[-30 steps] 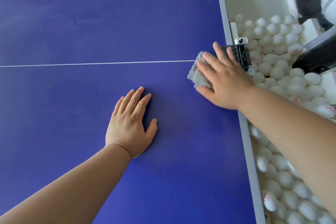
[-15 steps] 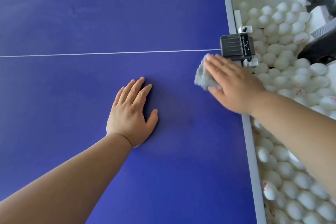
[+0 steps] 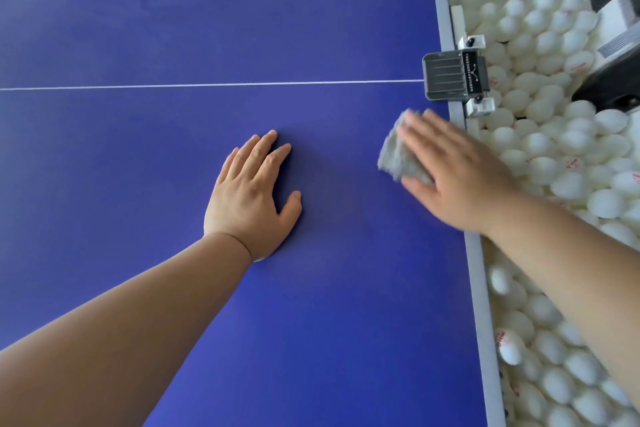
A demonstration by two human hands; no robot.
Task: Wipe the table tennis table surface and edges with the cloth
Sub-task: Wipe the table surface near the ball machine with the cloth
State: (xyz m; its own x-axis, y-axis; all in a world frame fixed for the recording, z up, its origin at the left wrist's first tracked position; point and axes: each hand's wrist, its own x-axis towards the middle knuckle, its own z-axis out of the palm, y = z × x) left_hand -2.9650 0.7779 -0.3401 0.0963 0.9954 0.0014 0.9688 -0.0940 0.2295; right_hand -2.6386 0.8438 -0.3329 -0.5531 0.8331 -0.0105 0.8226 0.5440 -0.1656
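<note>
The blue table tennis table (image 3: 173, 28) fills most of the view, with a thin white line running across it. A grey cloth (image 3: 398, 156) lies on the surface near the right edge. My right hand (image 3: 453, 173) presses flat on it with straight fingers, slightly blurred. My left hand (image 3: 251, 198) rests flat on the blue surface to the left of the cloth, fingers spread. The white edge strip (image 3: 479, 274) runs down the right side of the table.
A dark grey net clamp (image 3: 453, 78) grips the right edge just beyond my right hand. Past the edge lies a bed of several white balls (image 3: 561, 135). A black object (image 3: 613, 80) sits among them at the far right.
My right hand has slid the cloth toward me along the right edge, away from the net clamp it earlier covered. My left hand stays flat in the same spot.
</note>
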